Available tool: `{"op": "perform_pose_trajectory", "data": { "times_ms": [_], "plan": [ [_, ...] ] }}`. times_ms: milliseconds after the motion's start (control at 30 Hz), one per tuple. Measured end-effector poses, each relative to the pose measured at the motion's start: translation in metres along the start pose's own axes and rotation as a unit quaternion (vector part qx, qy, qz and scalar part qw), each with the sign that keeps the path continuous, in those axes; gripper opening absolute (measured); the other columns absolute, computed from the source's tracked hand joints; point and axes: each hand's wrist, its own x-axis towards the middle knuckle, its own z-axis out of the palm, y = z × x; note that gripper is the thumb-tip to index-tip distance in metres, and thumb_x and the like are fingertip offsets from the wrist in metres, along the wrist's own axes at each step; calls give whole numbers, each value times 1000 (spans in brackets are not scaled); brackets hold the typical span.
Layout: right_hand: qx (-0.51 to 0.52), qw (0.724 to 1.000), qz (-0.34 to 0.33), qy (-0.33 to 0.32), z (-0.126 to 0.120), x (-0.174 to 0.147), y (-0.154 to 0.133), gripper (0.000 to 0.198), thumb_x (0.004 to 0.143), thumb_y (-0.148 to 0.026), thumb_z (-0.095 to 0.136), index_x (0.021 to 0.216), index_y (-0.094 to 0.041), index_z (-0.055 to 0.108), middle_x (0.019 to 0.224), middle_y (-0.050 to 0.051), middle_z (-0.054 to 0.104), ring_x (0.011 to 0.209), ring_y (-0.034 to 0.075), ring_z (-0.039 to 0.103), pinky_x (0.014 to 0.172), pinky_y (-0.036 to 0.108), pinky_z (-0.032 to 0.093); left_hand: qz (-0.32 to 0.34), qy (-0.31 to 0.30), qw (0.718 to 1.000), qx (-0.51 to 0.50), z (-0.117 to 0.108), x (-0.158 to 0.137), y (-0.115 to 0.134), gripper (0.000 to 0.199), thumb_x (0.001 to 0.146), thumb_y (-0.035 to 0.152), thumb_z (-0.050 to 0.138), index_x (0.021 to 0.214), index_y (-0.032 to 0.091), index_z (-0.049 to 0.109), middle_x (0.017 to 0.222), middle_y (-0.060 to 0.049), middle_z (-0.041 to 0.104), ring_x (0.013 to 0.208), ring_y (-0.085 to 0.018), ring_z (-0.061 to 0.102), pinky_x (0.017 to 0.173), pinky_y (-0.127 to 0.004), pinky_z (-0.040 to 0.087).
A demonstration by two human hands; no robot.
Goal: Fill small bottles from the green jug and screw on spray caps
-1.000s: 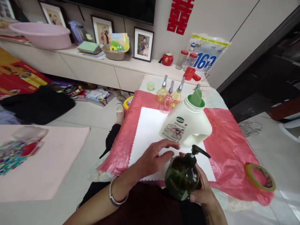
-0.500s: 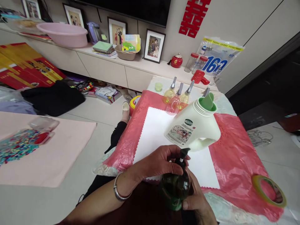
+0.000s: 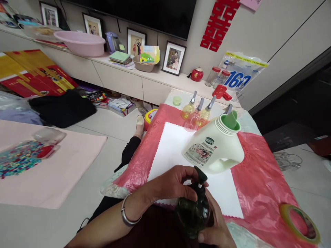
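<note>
A dark green pump bottle [image 3: 191, 216] is held low in front of my body, close to the near table edge. My left hand [image 3: 177, 184], a silver bangle on its wrist, has thumb and fingers closed round the bottle's black pump top [image 3: 200, 176]. From the right, my right hand [image 3: 218, 224] grips the bottle's body, with some fingers hidden behind it. Just beyond, a pale green detergent jug [image 3: 207, 148] stands uncapped on a white scalloped sheet [image 3: 165, 151], a green spout showing in its mouth.
Several clear bottles with grey tops, among them a pink one [image 3: 192, 121], stand behind the jug near a small green cup [image 3: 177, 100]. A tape roll [image 3: 287, 215] lies on the red plastic cover [image 3: 258, 179]. Left is a pink-topped table [image 3: 74, 165] with scattered beads [image 3: 20, 158].
The pump top's nozzle has turned and now points differently, with my left hand still on it. The camera view has shifted slightly, so the scene sits a little lower.
</note>
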Motion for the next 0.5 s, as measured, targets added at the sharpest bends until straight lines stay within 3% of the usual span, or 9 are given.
{"op": "perform_pose_trajectory", "data": {
  "times_ms": [67, 133, 233, 333, 500],
  "plan": [
    [28, 1000, 9, -2, 6, 3, -10, 113, 58, -40, 92, 155, -28, 34, 146, 7, 40, 128, 33, 47, 97, 36, 50, 7, 34, 999, 10, 3, 1, -1, 54, 57, 43, 94, 101, 18, 76, 102, -7, 72, 99, -24, 65, 95, -37, 49],
    [45, 999, 11, -7, 10, 3, -17, 113, 57, -35, 91, 154, -29, 34, 147, 5, 39, 129, 33, 46, 100, 36, 48, 3, 30, 999, 26, 4, -1, 2, 60, 60, 48, 92, 109, 18, 75, 105, -8, 71, 102, -25, 65, 96, -38, 48],
    [62, 997, 41, 11, 13, -2, -21, 117, 52, -34, 93, 153, -29, 35, 144, 5, 44, 131, 33, 44, 105, 37, 46, -12, -54, 998, 31, 1, -7, 11, 61, 78, 55, 77, 127, 20, 68, 120, -12, 70, 113, -28, 64, 103, -43, 46],
    [86, 992, 76, 48, 15, -8, -21, 118, 47, -33, 96, 150, -34, 39, 142, 0, 45, 129, 29, 46, 102, 32, 46, -10, -103, 994, 18, -2, -9, 17, 53, 86, 56, 69, 123, 18, 70, 122, -14, 71, 116, -28, 64, 105, -44, 45],
    [71, 997, 35, -3, 23, 1, -28, 106, 52, -31, 92, 147, -30, 45, 140, 3, 47, 118, 28, 53, 87, 27, 50, -11, -10, 1000, -9, 4, -3, 9, 55, 59, 55, 90, 94, 17, 72, 91, -6, 72, 89, -22, 66, 87, -37, 52]
  ]
}}
